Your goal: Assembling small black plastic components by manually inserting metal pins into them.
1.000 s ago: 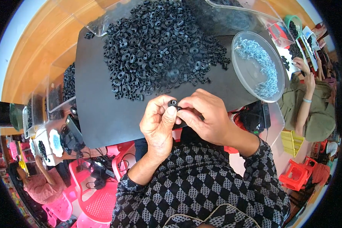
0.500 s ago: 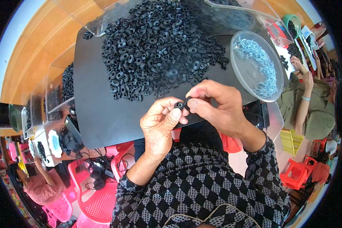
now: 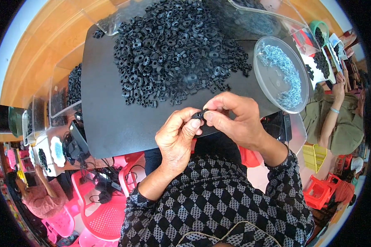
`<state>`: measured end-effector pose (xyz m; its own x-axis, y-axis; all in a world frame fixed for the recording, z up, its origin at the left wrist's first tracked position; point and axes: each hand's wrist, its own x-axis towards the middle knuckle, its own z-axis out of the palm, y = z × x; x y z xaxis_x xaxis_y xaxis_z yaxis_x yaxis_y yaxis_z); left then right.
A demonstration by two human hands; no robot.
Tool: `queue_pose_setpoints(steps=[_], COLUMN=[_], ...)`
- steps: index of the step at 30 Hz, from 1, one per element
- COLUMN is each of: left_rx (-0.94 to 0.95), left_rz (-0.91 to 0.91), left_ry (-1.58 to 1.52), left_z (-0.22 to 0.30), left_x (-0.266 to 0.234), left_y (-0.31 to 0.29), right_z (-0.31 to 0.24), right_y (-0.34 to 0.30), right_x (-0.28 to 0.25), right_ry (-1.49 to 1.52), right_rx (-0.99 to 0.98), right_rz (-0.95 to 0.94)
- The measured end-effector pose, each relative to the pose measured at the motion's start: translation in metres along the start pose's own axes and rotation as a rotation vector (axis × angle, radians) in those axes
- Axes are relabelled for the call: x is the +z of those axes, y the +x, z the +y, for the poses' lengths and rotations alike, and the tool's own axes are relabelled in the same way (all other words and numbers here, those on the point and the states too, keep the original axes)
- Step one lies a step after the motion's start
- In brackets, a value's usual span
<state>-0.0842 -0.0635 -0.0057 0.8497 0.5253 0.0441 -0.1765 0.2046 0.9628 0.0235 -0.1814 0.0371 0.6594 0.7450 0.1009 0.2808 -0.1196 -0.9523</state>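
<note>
I see the small black piece [image 3: 198, 115] only in part, for fingers cover its ends; I cannot tell whether it is one piece or two pushed together; the left hand [image 3: 173, 138] has it pinched between thumb and finger, its other fingers curled in behind; the right hand [image 3: 239, 121] has its thumb and finger closed on the far end, with its other fingers bent and partly out of my sight; the big heap of black parts [image 3: 173, 53] is hazy toward the back, and a clear plastic bin [image 3: 255, 24] is cut off by the top of my view.

The piece is held in front of the chest, just inside the near edge of the dark table [image 3: 103, 111]; a wide strip of table top shows left of the heap, and a thinner one runs between the heap and the hands; a round clear dish [image 3: 272, 84] sits by the table's right edge, near the right hand but apart from it.

I count two hands at work, one held piece and one round dish; the heap has too many parts to count, and so do the shiny bits [image 3: 293, 76] curving along the dish.
</note>
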Motion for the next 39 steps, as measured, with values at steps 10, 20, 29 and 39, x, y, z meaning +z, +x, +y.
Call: queue_pose_setpoints(steps=[10,20,29,39], left_rx=[0.021,0.107,0.081,0.187], left_rz=[0.0,-0.019,-0.056,-0.026], left_ry=[0.068,0.157,0.259,0.337], left_z=[-0.003,-0.005,-0.002,-0.006], left_x=[-0.001,-0.004,-0.006,-0.004], left_y=[-0.002,-0.003,-0.004,-0.003], right_z=[0.002,0.002,0.007,0.003], right_y=[-0.001,0.003,0.009,0.011], right_x=[-0.002,-0.01,-0.015,-0.019], right_ry=[-0.124,-0.229,-0.337,-0.438], right_rx=[-0.063,-0.168,-0.231,-0.245], right_rz=[-0.021,-0.124,-0.219,-0.359])
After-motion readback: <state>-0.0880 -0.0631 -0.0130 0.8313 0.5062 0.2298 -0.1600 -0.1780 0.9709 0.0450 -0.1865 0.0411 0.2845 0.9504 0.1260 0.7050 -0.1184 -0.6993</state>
